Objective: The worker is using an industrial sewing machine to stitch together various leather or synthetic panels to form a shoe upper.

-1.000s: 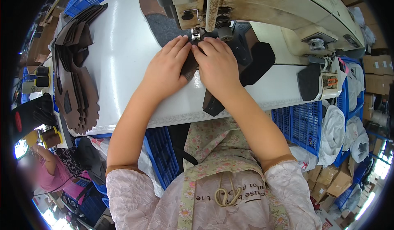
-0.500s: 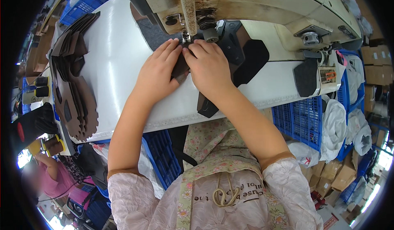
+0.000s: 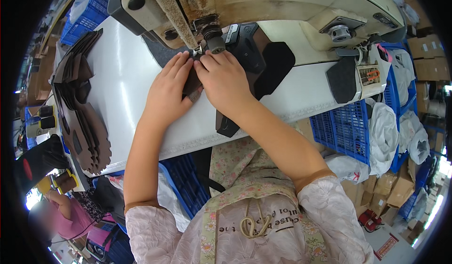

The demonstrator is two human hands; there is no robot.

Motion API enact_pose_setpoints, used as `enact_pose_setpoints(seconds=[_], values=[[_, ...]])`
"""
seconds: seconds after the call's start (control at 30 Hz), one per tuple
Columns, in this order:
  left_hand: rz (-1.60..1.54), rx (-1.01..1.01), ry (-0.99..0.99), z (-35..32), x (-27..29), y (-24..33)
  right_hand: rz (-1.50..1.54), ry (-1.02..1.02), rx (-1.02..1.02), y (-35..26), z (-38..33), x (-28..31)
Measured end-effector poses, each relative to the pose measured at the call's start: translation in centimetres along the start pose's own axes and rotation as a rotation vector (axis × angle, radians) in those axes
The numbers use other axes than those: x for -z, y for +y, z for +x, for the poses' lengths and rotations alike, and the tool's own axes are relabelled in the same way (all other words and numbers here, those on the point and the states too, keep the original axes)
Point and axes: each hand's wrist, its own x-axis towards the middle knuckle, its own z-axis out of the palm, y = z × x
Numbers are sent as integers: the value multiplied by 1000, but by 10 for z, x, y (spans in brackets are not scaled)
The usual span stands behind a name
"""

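Left hand [image 3: 167, 92]: palm down, opened flat, fingers extended; no closed grip shown. Right hand [image 3: 224, 82]: likewise opened, palm down, fingertips laid beside the presser foot [image 3: 198, 51]. Dark brown piece [image 3: 190, 84]: pressed down between both hands, on the desk [image 3: 129, 99]; visible strip pointed forward, toward the foot; full long axis hidden by the hands. Step, as judged: piece guided for stitching; even pressure and clear fingertips are called for. Outward: sewing machine [image 3: 273, 2], beyond; stack of brown pieces [image 3: 82, 115], at left.
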Motion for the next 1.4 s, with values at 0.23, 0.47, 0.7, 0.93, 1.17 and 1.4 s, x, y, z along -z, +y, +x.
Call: enact_pose_setpoints(seconds=[0.23,0.47,0.7,0.93,1.17,1.4], values=[[12,-36,-113,6,19,-13,-3,-10,-4,-1,1,2],[131,1,-84,-6,12,-9,7,-2,25,11,7,19],[442,251,-198,2,-12,56,-54,-174,262,65,21,41],[263,-92,-254,2,39,12,-191,-228,473,50,15,56],[229,-250,-278,8,28,-26,-213,-215,202,6,-5,29],[182,-323,-112,6,13,-45,-48,-125,1,2,-14,19]])
